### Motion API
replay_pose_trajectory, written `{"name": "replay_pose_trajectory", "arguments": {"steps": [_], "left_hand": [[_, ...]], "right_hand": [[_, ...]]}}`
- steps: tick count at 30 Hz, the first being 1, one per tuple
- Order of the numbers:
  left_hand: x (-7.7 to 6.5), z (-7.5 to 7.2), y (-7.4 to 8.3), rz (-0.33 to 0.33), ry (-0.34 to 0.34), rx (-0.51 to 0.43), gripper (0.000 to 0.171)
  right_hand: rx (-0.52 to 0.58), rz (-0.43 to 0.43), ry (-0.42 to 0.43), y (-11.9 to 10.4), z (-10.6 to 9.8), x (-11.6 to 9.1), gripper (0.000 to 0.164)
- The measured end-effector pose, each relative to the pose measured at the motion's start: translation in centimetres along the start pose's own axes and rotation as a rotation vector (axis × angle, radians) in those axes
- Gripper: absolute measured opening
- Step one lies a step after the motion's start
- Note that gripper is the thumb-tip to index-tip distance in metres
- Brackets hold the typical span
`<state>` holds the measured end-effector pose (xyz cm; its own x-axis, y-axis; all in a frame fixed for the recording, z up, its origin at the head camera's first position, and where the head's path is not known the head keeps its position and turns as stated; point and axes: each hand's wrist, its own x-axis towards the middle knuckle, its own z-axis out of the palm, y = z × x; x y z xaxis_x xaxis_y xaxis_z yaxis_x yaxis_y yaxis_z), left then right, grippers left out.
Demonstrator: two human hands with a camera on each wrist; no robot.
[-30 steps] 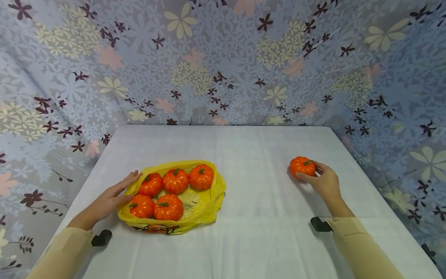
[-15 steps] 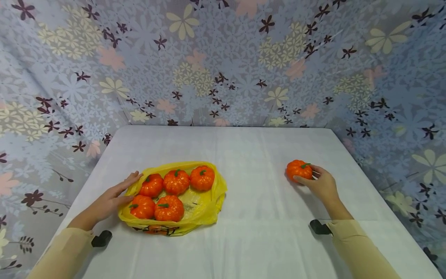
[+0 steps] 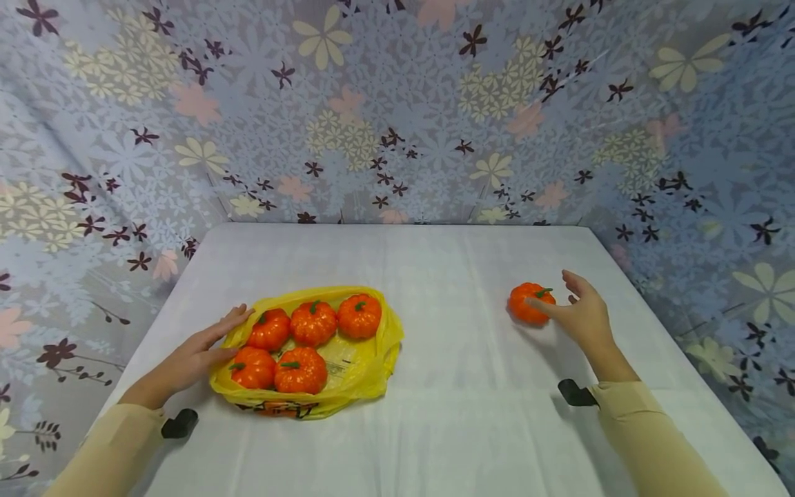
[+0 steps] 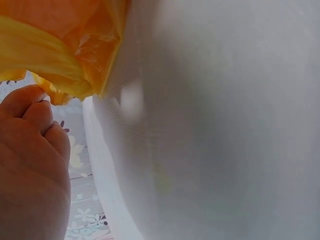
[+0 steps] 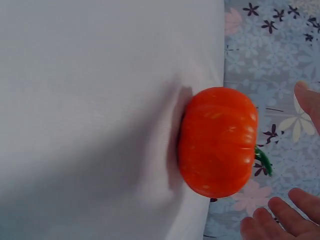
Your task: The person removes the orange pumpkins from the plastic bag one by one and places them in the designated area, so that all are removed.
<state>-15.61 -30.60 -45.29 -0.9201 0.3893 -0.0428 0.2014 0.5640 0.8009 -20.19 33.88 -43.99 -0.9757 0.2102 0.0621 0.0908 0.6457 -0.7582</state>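
An orange toy pumpkin (image 3: 526, 304) with a green stem stands on the right part of the white table. My right hand (image 3: 584, 317) is just to its right, thumb and fingers spread apart; in the right wrist view a gap shows between the fingertips (image 5: 262, 220) and the pumpkin (image 5: 217, 142). On the left lies a yellow plastic bag (image 3: 366, 376), its mouth spread wide, with several similar pumpkins (image 3: 300, 369) inside. My left hand (image 3: 192, 359) rests along the bag's left rim with extended fingers. The left wrist view shows its fingertips right at the yellow plastic (image 4: 55, 60).
A white cloth covers the table (image 3: 435, 428). Floral fabric (image 3: 397, 103) hangs behind it and along both sides. A black wrist device (image 3: 180, 423) sits at the left cuff, and another device (image 3: 576, 392) at the right cuff.
My right hand has let go of the pumpkin and drawn back to the right, fingers spreading. The pumpkin has shifted slightly left. My left hand and the bag have stayed in place.
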Motion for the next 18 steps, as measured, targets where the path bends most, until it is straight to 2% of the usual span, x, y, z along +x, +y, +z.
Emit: {"name": "replay_pose_trajectory", "arguments": {"steps": [11, 18], "left_hand": [[0.1, 0.0, 0.2, 0.004, -0.004, -0.009, 0.063], [0.1, 0.0, 0.0, -0.002, -0.006, -0.006, 0.063]], "right_hand": [[0.008, -0.072, 0.043, -1.7, 0.0, 0.3, 0.098], [0.037, -0.096, 0.02, -3.3, 0.6, 0.4, 0.099]]}}
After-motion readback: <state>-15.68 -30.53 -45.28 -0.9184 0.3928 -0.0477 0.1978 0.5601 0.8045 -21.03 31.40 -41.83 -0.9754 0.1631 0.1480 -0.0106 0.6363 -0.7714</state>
